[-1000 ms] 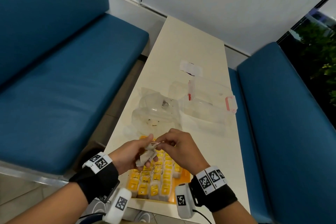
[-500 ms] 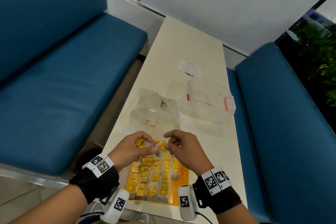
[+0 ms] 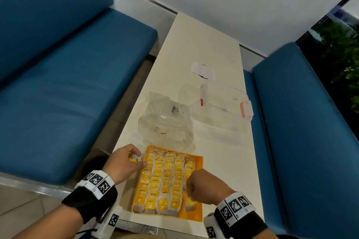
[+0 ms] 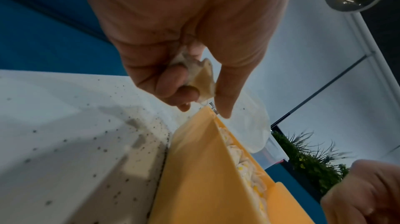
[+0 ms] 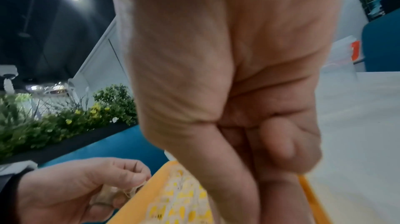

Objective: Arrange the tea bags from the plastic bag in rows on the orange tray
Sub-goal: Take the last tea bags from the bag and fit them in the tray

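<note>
Curled round a spare tea bag (image 4: 201, 77), your left hand (image 3: 124, 165) sits just off the orange tray's (image 3: 198, 163) left edge. Your right hand (image 3: 202, 184) hovers over the tray's right side, fingers bent inward; whether they pinch anything you cannot tell. On the tray, rows of tea bags (image 3: 163, 180) fill most of the floor. Just beyond the tray's far edge lies the plastic bag (image 3: 165, 122), crumpled.
</note>
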